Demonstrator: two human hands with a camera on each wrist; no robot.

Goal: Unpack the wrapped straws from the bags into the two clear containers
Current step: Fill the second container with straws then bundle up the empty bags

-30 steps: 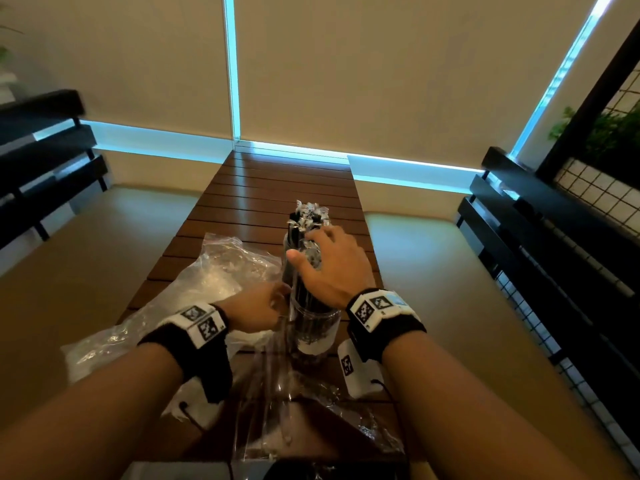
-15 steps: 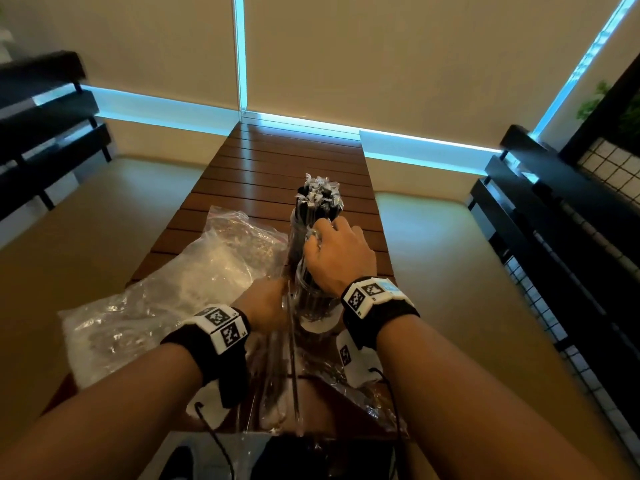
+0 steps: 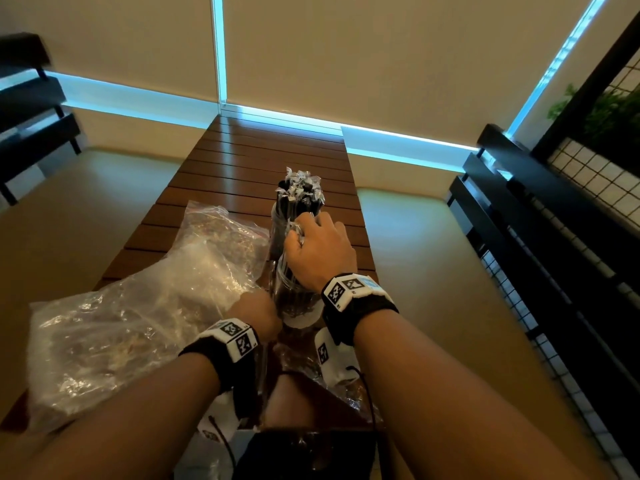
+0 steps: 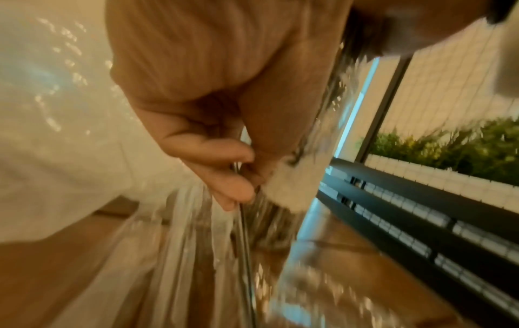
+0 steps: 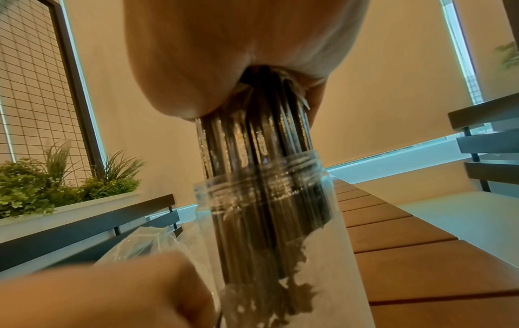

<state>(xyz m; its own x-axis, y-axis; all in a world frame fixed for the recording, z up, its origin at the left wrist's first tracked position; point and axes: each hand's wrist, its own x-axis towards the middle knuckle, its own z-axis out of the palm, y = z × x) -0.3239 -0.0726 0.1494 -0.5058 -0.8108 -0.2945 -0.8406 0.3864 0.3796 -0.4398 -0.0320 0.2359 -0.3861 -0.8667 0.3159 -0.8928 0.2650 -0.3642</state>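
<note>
Two clear containers stand in line on the wooden slat table (image 3: 263, 161). The far container (image 3: 277, 223) is packed with black wrapped straws (image 3: 298, 190). My right hand (image 3: 320, 247) grips a bundle of black wrapped straws (image 5: 252, 144) from above, their lower ends down inside the near container (image 3: 294, 299), whose clear wall (image 5: 337, 255) fills the right wrist view. My left hand (image 3: 258, 315) is low beside that container's base. Its fingers (image 4: 224, 173) pinch a single thin wrapped straw (image 4: 244, 233) that hangs down.
A crumpled clear plastic bag (image 3: 145, 289) lies on the table's left side, and a flatter clear bag (image 3: 304, 368) lies by the near edge. Black slatted benches flank the table on the left (image 3: 31, 109) and right (image 3: 554, 237). A planter (image 5: 56, 188) sits on the right.
My right hand has kept its grip on the bundle in the near container. My left hand has sunk a little toward the container's base with the thin straw. The head view has tilted.
</note>
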